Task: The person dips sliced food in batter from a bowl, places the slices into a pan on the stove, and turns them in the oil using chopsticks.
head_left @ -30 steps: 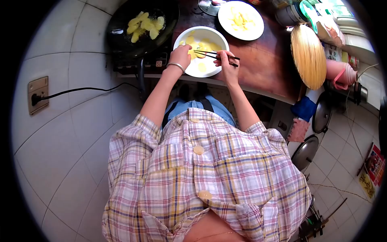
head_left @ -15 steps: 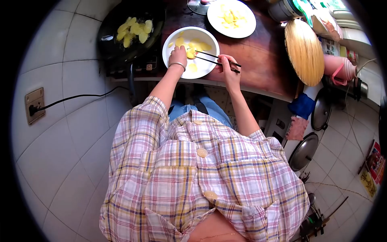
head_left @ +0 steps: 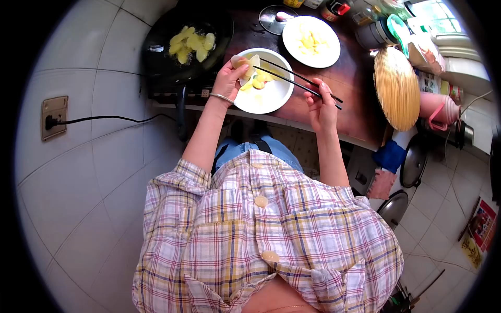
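My left hand (head_left: 233,79) is closed on a few pale, thin potato slices (head_left: 250,63), lifted at the left rim of the white bowl (head_left: 279,99). More yellow slices (head_left: 259,82) lie inside that bowl. My right hand (head_left: 322,107) grips a pair of black chopsticks (head_left: 300,83), which reach leftward over the bowl. Their tips are slightly apart at the slices in my left hand; whether they pinch one I cannot tell. To the left, a dark wok (head_left: 156,68) holds several yellow slices (head_left: 190,44) in shiny liquid.
A white plate (head_left: 331,55) with yellow pieces stands behind the bowl, beside a glass lid (head_left: 269,23). A round woven lid (head_left: 396,88) and a pink thermos (head_left: 441,112) are on the right. The wok's handle (head_left: 181,112) sticks out past the counter edge; a black cord (head_left: 115,119) runs to the wall socket.
My left hand has come up out of the bowl with slices in its fingers. My right hand has drawn back to the right, and the chopsticks' tips have risen. The whole view has shifted slightly.
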Demonstrator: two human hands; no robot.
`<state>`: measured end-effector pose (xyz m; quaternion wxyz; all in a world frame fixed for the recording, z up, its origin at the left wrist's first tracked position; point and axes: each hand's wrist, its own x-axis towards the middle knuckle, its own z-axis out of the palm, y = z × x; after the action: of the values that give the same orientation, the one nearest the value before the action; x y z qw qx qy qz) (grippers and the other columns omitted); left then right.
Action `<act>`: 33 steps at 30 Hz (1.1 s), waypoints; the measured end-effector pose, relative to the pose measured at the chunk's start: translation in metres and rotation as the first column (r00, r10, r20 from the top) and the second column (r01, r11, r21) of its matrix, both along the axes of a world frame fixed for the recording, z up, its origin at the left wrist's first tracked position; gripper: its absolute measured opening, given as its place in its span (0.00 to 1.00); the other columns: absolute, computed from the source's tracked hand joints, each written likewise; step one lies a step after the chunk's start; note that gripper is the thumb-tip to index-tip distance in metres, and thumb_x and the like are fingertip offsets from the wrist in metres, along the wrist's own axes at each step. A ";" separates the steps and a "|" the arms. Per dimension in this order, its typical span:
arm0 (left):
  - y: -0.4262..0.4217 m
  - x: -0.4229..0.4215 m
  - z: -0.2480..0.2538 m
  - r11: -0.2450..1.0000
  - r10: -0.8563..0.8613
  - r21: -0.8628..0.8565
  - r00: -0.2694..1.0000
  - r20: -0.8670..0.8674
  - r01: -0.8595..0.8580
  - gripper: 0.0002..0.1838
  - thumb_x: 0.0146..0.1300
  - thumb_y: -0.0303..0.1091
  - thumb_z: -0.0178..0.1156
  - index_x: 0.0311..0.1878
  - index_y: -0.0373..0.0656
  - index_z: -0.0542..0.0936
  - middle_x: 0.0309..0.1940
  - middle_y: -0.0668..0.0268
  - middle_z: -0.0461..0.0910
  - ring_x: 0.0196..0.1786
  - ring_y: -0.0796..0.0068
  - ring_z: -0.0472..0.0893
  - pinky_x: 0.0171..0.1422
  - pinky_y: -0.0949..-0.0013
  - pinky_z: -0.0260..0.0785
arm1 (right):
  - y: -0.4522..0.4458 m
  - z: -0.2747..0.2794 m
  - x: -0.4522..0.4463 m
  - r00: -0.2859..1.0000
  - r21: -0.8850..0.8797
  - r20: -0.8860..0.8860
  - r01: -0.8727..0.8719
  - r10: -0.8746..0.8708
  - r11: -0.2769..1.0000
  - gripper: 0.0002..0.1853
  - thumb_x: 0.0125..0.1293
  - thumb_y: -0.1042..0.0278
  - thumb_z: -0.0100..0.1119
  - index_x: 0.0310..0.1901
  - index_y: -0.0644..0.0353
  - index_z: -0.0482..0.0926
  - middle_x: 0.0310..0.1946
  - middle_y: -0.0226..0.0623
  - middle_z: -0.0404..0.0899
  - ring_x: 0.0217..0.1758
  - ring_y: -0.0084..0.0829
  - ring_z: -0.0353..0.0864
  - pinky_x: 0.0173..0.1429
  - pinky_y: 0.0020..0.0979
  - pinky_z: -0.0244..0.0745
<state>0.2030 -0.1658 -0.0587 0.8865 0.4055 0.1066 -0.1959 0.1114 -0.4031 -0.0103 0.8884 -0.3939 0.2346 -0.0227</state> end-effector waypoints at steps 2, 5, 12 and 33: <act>0.004 0.001 0.008 0.999 0.027 -0.017 0.999 0.022 -0.027 0.14 0.56 0.23 0.62 0.46 0.41 0.75 0.40 0.68 0.77 0.44 0.77 0.77 0.51 0.73 0.72 | 0.002 0.000 0.007 0.998 0.138 -0.066 0.012 -0.003 0.990 0.12 0.69 0.66 0.48 0.45 0.66 0.73 0.34 0.45 0.79 0.29 0.28 0.80 0.32 0.20 0.76; 0.011 -0.001 0.023 0.998 0.054 -0.042 0.998 0.021 -0.054 0.12 0.57 0.22 0.61 0.45 0.42 0.75 0.42 0.68 0.76 0.47 0.78 0.75 0.55 0.75 0.70 | 0.005 -0.011 0.016 0.997 0.297 -0.058 -0.022 0.041 0.955 0.11 0.69 0.66 0.49 0.43 0.66 0.74 0.33 0.45 0.79 0.30 0.29 0.80 0.32 0.20 0.76; 0.041 -0.002 0.024 0.949 0.255 -0.177 0.966 -0.047 -0.259 0.11 0.60 0.24 0.58 0.45 0.44 0.75 0.41 0.67 0.77 0.42 0.76 0.77 0.49 0.72 0.74 | 0.037 0.013 0.051 0.999 0.228 0.026 -0.025 0.019 0.973 0.09 0.67 0.68 0.51 0.40 0.67 0.74 0.31 0.44 0.79 0.31 0.32 0.81 0.35 0.22 0.79; 0.116 -0.026 0.025 0.806 0.553 -0.189 0.827 -0.097 -0.561 0.11 0.62 0.27 0.58 0.48 0.40 0.75 0.41 0.67 0.78 0.42 0.77 0.78 0.45 0.73 0.74 | 0.171 0.035 0.170 0.880 -0.549 0.339 -0.102 0.333 0.829 0.12 0.69 0.64 0.50 0.43 0.66 0.76 0.32 0.41 0.78 0.28 0.28 0.81 0.32 0.25 0.77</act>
<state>0.1770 -0.0501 -0.0337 0.9403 0.2571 0.2160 0.0551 0.2811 -0.2325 0.0251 0.7754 -0.6275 -0.0248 -0.0653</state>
